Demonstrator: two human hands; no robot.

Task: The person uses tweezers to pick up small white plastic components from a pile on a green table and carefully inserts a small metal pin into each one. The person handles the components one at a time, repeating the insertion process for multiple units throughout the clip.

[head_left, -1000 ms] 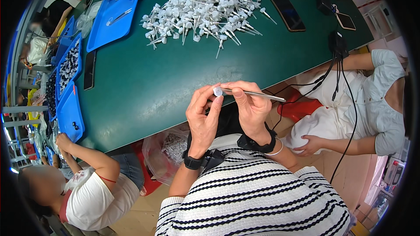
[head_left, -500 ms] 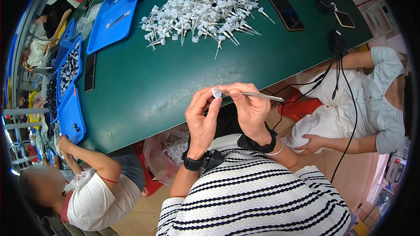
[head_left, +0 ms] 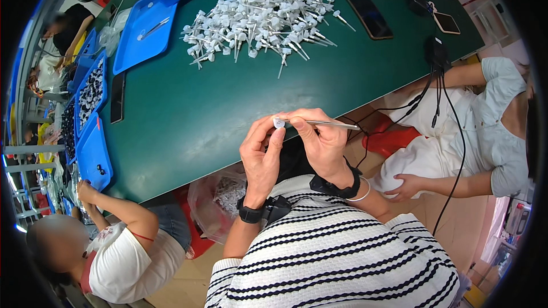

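Pinched between the thumb and fingertips of my left hand [head_left: 261,151] is a small white plastic piece [head_left: 278,123] with a flat face. My right hand [head_left: 322,151] is closed round slim metal tweezers [head_left: 337,124], whose tip end reaches the white piece; the exact contact is too small to make out. Both hands are held together over the near edge of the green table [head_left: 211,102]. Farther back lies a heap of white plastic pieces with thin metal stems [head_left: 257,23].
A blue tray [head_left: 128,51] holding a metal tool lies at the back left, with a dark phone [head_left: 117,97] beside it. Another phone [head_left: 368,14] and black cables [head_left: 438,74] are to the right. Co-workers sit at left and right. Below the edge stands a clear bag [head_left: 200,205].
Both hands and the tweezers have shifted slightly left. The white piece is turned a little, and the tweezers remain at it.
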